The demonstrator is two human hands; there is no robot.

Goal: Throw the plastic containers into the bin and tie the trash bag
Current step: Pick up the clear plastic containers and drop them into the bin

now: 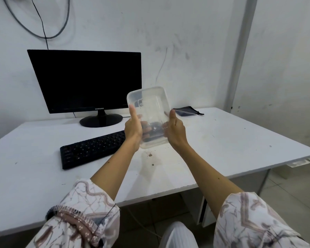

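A clear rectangular plastic container (149,104) is held up above the white desk, its open side tilted toward me. My left hand (132,128) grips its left edge, thumb up along the rim and fingers behind the clear wall. My right hand (174,130) grips the right edge the same way. Through the plastic I see my fingers and a dark patch near the container's bottom. No bin or trash bag is in view.
A black monitor (87,81) stands at the back left of the white desk (240,140), with a black keyboard (91,149) in front of it. A dark flat pouch (187,110) lies behind the container. Crumbs and stains (150,158) mark the desk below my hands.
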